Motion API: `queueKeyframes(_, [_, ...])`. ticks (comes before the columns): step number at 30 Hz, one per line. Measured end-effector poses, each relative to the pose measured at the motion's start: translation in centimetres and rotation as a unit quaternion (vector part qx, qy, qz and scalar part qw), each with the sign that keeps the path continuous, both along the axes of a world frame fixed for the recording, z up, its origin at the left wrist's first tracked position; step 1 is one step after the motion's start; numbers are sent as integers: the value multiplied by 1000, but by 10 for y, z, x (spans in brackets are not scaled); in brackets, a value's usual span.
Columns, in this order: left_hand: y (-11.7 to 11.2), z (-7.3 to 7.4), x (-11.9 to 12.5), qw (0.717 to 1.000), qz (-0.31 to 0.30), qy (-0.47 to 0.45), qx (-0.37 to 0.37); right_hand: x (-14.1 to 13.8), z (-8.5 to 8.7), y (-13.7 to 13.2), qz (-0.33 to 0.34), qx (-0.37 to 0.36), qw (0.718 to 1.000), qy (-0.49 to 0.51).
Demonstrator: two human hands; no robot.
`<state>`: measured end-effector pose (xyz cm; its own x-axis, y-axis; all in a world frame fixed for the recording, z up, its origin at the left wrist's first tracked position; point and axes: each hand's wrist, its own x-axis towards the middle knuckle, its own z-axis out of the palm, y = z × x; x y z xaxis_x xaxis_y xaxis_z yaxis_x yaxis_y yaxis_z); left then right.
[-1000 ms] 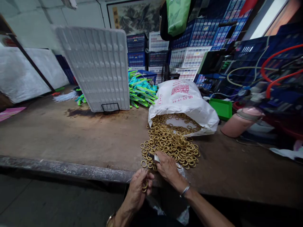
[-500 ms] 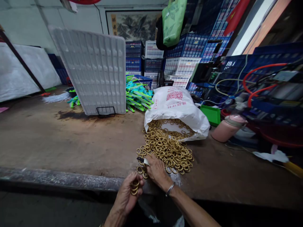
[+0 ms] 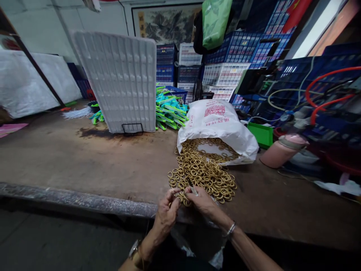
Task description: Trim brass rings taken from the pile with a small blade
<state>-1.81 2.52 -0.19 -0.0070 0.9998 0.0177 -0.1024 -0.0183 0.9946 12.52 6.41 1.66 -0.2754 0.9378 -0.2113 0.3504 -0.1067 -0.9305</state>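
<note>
Gold rings (image 3: pixel 197 169) lie heaped at the mouth of a white sack (image 3: pixel 216 113), and more show inside it. My left hand (image 3: pixel 165 214) is at the near edge of the heap, its thumb and fingers curled around gold rings, which are mostly hidden by the fingers. Close beside it, my right hand (image 3: pixel 204 203) pinches a slim tool (image 3: pixel 193 188) like a small knife, with a dark tip and a pale part. The tool's tip points into the rings, and the fingertips of both hands almost meet over a few of them.
A ribbed white plastic tray (image 3: pixel 121 82) leans upright on a black wire stand (image 3: pixel 132 129). Behind are green and turquoise plastic pieces (image 3: pixel 170 111) and stacked crates (image 3: pixel 225 73). A pink bottle (image 3: pixel 283 150) and a green tray (image 3: pixel 261 134) stand at right. The table edge (image 3: pixel 84 197) is near.
My left hand has moved up and right to the rings, beside my right hand. The tool in my right hand has turned from pointing left to pointing up. The view has shifted slightly left.
</note>
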Motion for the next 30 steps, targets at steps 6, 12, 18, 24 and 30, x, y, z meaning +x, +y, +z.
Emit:
queueKeyframes(6, [-8,-10,8,989,-48,74,116,-3,8,-20,16,-192,971,144])
queueKeyframes(12, [-10,-5,9,987,-5,123,101,2,4,-23,-21,-143,984,105])
queueKeyframes(18, [-10,7,15,988,5,139,73,7,3,-26,-36,60,997,10])
queueKeyframes(24, [-9,11,19,990,-81,-24,-115,7,4,-24,-52,60,997,-20])
queueKeyframes(30, [-13,12,16,956,-153,-173,-183,10,-1,-24,-38,59,998,7])
